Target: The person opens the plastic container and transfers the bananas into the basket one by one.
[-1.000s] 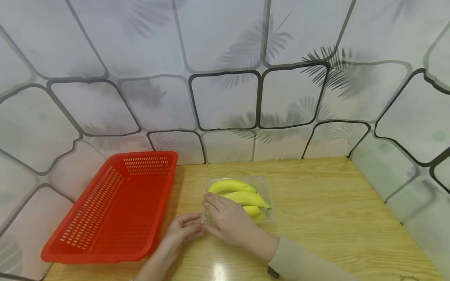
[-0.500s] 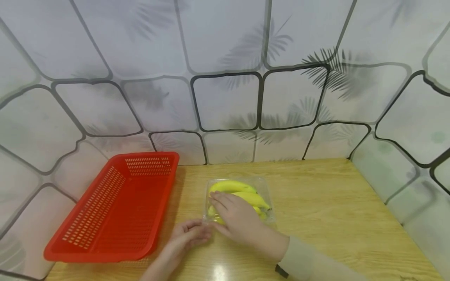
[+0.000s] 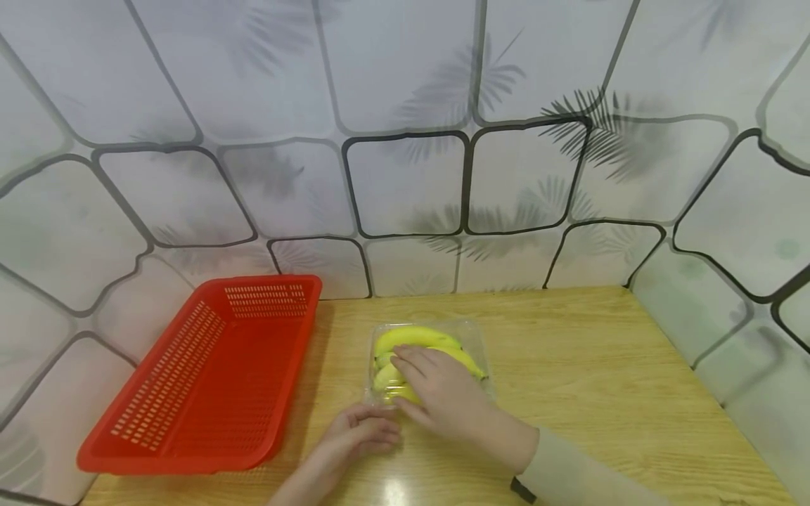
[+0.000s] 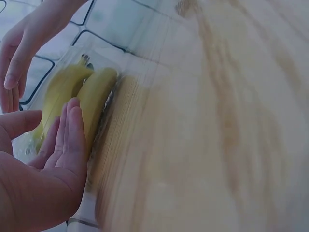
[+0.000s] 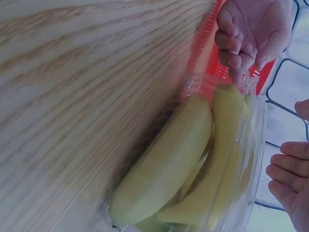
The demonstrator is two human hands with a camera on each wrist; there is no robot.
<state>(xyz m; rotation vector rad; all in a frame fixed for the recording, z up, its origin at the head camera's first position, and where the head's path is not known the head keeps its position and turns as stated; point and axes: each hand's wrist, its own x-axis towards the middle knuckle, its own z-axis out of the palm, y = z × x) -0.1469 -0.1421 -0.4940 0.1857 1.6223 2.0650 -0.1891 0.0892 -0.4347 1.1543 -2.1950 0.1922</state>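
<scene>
A clear plastic clamshell box (image 3: 473,329) lies on the wooden table with several yellow bananas (image 3: 414,339) inside it. My right hand (image 3: 449,397) is over the box's near part, fingers stretched across the lid. In the right wrist view its straight fingers (image 5: 289,169) show beside the clear lid (image 5: 259,125). At the near left corner of the box is my left hand (image 3: 357,439), fingers loosely bent. The left wrist view shows that hand's thumb (image 4: 21,122) apart from its fingers (image 4: 72,125), with nothing between them.
A red plastic basket (image 3: 278,422) with slotted walls stands left of the box. Behind the wooden table (image 3: 582,393) rises a patterned wall covering (image 3: 405,183), which also runs along both sides.
Both hands have shifted right and slightly nearer along the box's front. More of the bananas' left ends now shows. The box and basket have stayed in place.
</scene>
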